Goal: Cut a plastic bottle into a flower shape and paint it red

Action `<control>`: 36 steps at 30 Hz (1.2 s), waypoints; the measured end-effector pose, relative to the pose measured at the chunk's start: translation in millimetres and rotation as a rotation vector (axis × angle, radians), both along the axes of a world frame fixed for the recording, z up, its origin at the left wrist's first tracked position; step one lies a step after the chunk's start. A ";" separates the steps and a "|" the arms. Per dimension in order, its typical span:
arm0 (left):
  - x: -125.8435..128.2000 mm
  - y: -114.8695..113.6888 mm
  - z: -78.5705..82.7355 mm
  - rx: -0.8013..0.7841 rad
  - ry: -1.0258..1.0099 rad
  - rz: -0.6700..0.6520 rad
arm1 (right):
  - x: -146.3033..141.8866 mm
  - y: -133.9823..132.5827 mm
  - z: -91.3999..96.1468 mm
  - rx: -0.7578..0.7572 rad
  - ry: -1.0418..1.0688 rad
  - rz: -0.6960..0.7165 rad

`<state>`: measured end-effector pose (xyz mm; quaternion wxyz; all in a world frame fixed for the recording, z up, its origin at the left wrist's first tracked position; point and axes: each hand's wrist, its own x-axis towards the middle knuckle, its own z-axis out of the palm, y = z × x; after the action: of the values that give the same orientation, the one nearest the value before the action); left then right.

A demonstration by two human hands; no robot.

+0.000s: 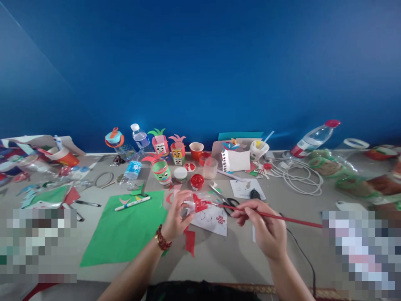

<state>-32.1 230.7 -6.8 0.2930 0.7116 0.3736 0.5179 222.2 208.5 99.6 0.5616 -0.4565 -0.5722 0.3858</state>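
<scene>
My left hand [178, 215] is closed round a clear plastic cup [200, 202] with a patch of wet red paint on its side. A long red paintbrush [297, 220] is pinched in my right hand [261, 223], its tip touching or very close to the painted patch. Just beyond the cup stands an open jar of red paint [197, 181]. A white sheet with drawn shapes [216, 223] lies beneath, and black-handled scissors [224, 196] lie behind the brush.
Green paper [125, 234] with a white marker [133, 203] lies to the left. Decorated face cups [161, 173], a small water bottle [133, 170] and a white lid [180, 174] stand behind. Coiled white cable [300, 179] and a large bottle [315, 140] are at the right.
</scene>
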 end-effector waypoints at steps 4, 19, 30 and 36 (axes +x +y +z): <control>0.4 -0.3 0.2 -0.013 0.000 -0.011 | -3.4 -2.0 0.6 -0.014 0.054 0.073; 0.0 1.1 3.5 0.042 0.031 -0.008 | -7.0 1.6 2.3 -0.039 0.059 0.065; 1.9 0.7 -0.4 0.024 0.059 0.019 | -3.4 1.3 8.5 -0.050 0.070 0.039; 2.0 1.0 -0.8 0.045 0.065 0.040 | -3.3 2.7 8.3 -0.084 0.046 0.043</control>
<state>-30.1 231.8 -7.6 0.2542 0.7269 0.3851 0.5085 218.9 211.2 107.9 0.5467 -0.4582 -0.5520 0.4317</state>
